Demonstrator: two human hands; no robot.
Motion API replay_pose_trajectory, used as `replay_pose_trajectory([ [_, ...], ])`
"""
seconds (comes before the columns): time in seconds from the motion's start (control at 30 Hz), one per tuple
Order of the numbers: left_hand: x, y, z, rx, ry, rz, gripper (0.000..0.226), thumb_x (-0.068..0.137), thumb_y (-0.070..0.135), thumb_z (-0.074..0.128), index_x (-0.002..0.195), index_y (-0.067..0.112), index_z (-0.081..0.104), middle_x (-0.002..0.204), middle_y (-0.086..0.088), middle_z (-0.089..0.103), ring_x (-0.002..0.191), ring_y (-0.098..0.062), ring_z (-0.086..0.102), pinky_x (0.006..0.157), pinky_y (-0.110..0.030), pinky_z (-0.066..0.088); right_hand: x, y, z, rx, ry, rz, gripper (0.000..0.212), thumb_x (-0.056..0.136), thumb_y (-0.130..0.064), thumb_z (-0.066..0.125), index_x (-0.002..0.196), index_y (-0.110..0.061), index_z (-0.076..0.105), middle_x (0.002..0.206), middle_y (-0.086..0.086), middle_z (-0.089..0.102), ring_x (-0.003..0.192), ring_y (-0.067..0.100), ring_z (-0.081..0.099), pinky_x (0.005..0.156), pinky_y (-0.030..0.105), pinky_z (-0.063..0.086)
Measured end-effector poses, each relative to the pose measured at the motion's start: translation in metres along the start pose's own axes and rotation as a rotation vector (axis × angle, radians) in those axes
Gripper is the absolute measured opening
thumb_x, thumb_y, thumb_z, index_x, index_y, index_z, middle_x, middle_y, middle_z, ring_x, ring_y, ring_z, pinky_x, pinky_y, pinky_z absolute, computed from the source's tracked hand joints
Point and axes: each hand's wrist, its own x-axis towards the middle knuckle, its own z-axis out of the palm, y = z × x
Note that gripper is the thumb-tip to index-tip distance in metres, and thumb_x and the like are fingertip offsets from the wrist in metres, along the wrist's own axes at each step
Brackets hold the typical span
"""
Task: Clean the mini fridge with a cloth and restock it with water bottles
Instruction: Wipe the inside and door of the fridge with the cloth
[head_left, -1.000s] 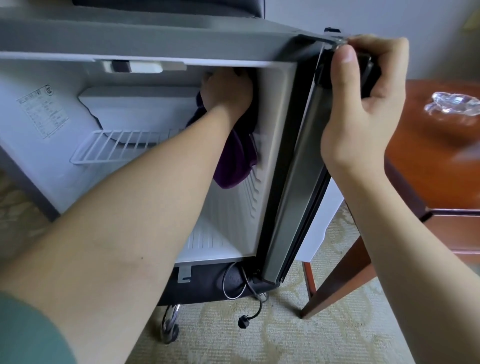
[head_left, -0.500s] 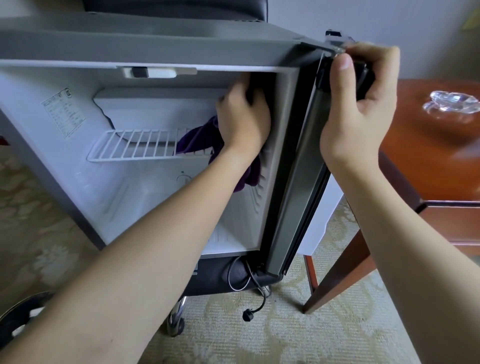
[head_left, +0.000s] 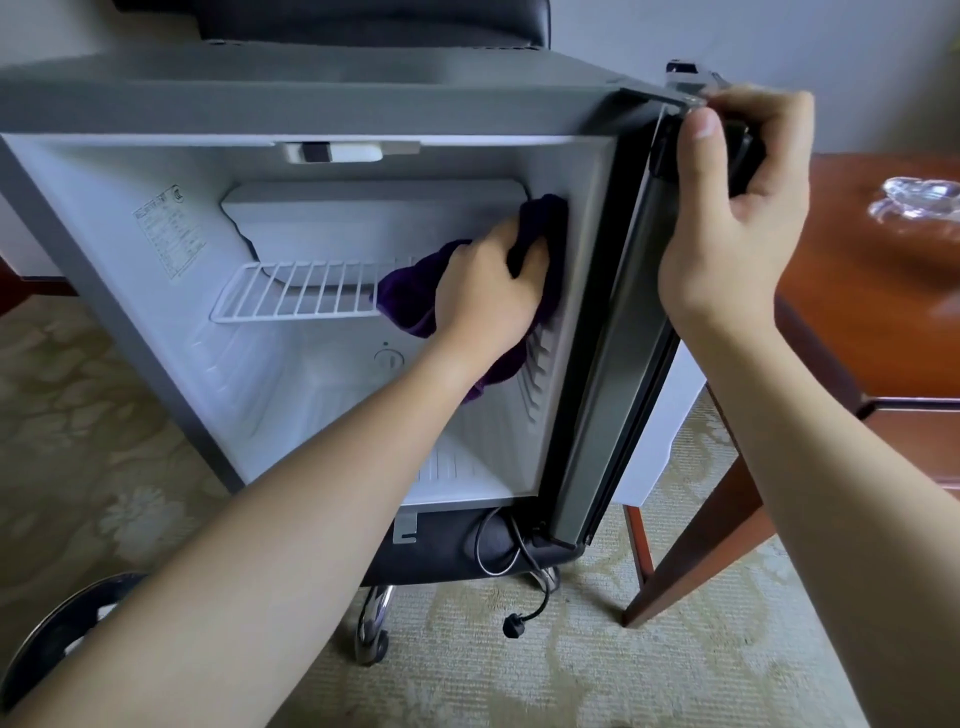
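Observation:
The grey mini fridge (head_left: 311, 98) stands open in front of me, its white interior in full view. Inside, my left hand (head_left: 488, 291) grips a dark purple cloth (head_left: 410, 301) and presses it against the right inner wall, level with the white wire shelf (head_left: 296, 296). My right hand (head_left: 737, 218) grips the top corner of the open door (head_left: 613, 364), which swings out to the right. No water bottles are in view.
A reddish wooden table (head_left: 883, 291) stands at the right with a clear glass object (head_left: 919, 202) on it. The fridge's black cord and plug (head_left: 514, 623) lie on the patterned carpet below. A dark round object (head_left: 57, 649) sits at lower left, and a chrome caster (head_left: 371, 634) shows under the fridge.
My left hand has slid the cloth down the right inner wall from the top corner to shelf height. My view has shifted, showing more of the fridge interior. My right hand stays on the door.

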Motion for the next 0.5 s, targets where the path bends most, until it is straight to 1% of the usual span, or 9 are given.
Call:
replay_pose_trajectory([
  [0.03,0.003,-0.001,-0.001,0.016,-0.020,-0.008,0.025,0.100,0.035,0.049,0.114,0.025,0.066,0.066,0.006,0.063,0.061,-0.016,0.062,0.052,-0.031,0.046,0.000,0.000,0.000,0.002,-0.002,-0.002,0.009,0.097,-0.022,0.055,0.102,-0.014,0.053,0.098,-0.005,0.060,0.093,0.001,0.055,0.088,0.019,0.042],
  [0.1,0.010,-0.003,0.000,0.038,-0.050,-0.026,0.020,0.100,0.035,0.046,0.101,0.025,0.064,0.064,0.008,0.058,0.067,-0.021,0.062,0.053,-0.031,0.041,0.000,0.001,0.000,0.006,-0.004,-0.003,0.009,0.097,-0.021,0.055,0.102,-0.014,0.053,0.098,-0.006,0.059,0.092,0.001,0.054,0.087,0.018,0.041],
  [0.13,0.014,-0.004,0.002,0.050,-0.066,-0.043,0.018,0.100,0.035,0.045,0.096,0.026,0.061,0.066,0.009,0.057,0.071,-0.024,0.062,0.055,-0.031,0.039,0.000,0.002,-0.001,0.008,-0.005,-0.003,0.009,0.097,-0.021,0.055,0.102,-0.014,0.053,0.097,-0.007,0.059,0.092,0.001,0.054,0.087,0.018,0.041],
  [0.17,0.018,-0.004,0.004,0.073,-0.081,-0.074,0.018,0.100,0.035,0.044,0.096,0.026,0.059,0.072,0.009,0.059,0.076,-0.025,0.063,0.058,-0.031,0.039,0.000,0.002,-0.001,0.010,-0.006,-0.004,0.009,0.097,-0.021,0.055,0.102,-0.013,0.052,0.097,-0.007,0.058,0.092,0.000,0.054,0.087,0.018,0.041],
  [0.27,0.031,-0.005,0.012,0.139,-0.099,-0.166,0.030,0.100,0.037,0.040,0.117,0.026,0.062,0.101,0.001,0.068,0.094,-0.026,0.063,0.070,-0.034,0.047,0.000,0.004,-0.001,0.016,-0.008,-0.005,0.009,0.097,-0.020,0.054,0.101,-0.012,0.052,0.096,-0.010,0.057,0.090,-0.003,0.053,0.087,0.017,0.040],
  [0.33,0.040,-0.007,0.015,0.138,-0.105,-0.188,0.033,0.100,0.038,0.039,0.123,0.029,0.061,0.109,0.001,0.068,0.100,-0.025,0.063,0.073,-0.035,0.048,0.000,0.004,-0.001,0.020,-0.006,-0.008,0.009,0.097,-0.019,0.054,0.101,-0.011,0.052,0.095,-0.009,0.057,0.090,-0.003,0.053,0.087,0.017,0.041],
  [0.4,0.044,-0.010,0.018,0.148,-0.103,-0.189,0.036,0.102,0.038,0.039,0.130,0.029,0.059,0.117,0.001,0.067,0.104,-0.023,0.062,0.072,-0.033,0.043,0.000,0.005,-0.001,0.020,-0.007,-0.013,0.008,0.098,-0.019,0.054,0.100,-0.011,0.052,0.095,-0.007,0.058,0.090,0.000,0.053,0.087,0.018,0.041],
  [0.43,0.046,-0.010,0.020,0.166,-0.094,-0.184,0.037,0.102,0.037,0.039,0.133,0.029,0.058,0.121,0.000,0.067,0.108,-0.023,0.061,0.074,-0.032,0.042,0.001,0.005,-0.001,0.021,-0.008,-0.015,0.008,0.098,-0.019,0.054,0.100,-0.011,0.052,0.096,-0.006,0.058,0.090,0.001,0.054,0.087,0.019,0.041],
  [0.5,0.050,-0.008,0.024,0.211,-0.042,-0.162,0.039,0.102,0.035,0.039,0.136,0.026,0.056,0.126,-0.002,0.065,0.115,-0.027,0.058,0.081,-0.035,0.045,0.002,0.005,-0.001,0.021,-0.008,-0.015,0.008,0.098,-0.019,0.054,0.100,-0.011,0.052,0.096,-0.005,0.058,0.090,0.002,0.054,0.087,0.019,0.041],
])
